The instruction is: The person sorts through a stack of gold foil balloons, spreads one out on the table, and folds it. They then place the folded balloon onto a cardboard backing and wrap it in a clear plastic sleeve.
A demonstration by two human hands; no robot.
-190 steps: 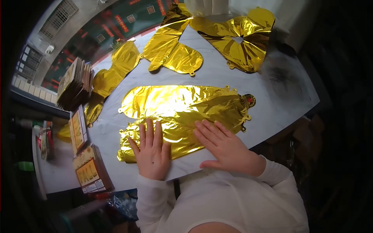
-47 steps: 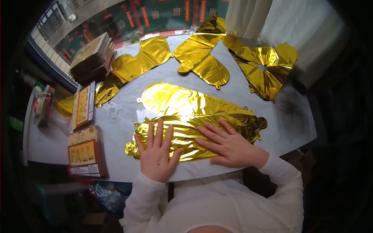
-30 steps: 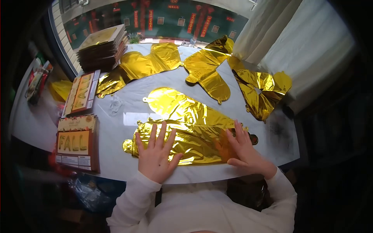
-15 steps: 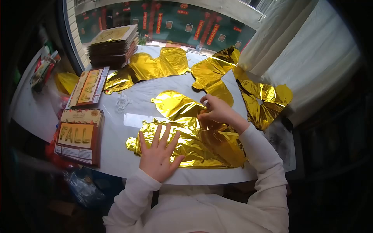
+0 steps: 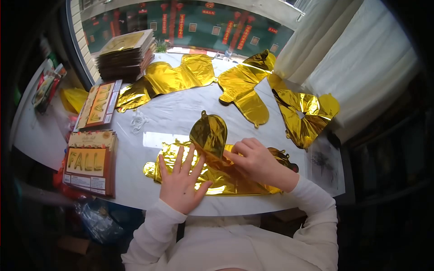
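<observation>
Head view: packets (image 5: pixel 86 163) sit beside gold foil (image 5: pixel 221 185); left hand (image 5: pixel 181 186) splays fingers, right hand (image 5: pixel 254 159) pinches its newly lifted flap (image 5: pixel 209 134).

FALL is showing in capitals on the front package (image 5: pixel 88 165), FALL is running slantwise up the package behind it (image 5: pixel 98 105), finer print is blurring on white panels (image 5: pixel 83 181), red strips (image 5: pixel 181 26) outside are bearing characters too small to read

- My right hand (image 5: pixel 257 159), earlier spread flat on the gold foil (image 5: pixel 230 184), is now curled, pinching its far flap (image 5: pixel 209 134).
- That flap, which lay towards the far edge of the tabletop (image 5: pixel 174 119), is now lifted and drawn nearer the front edge, its rounded end raised and darker.
</observation>
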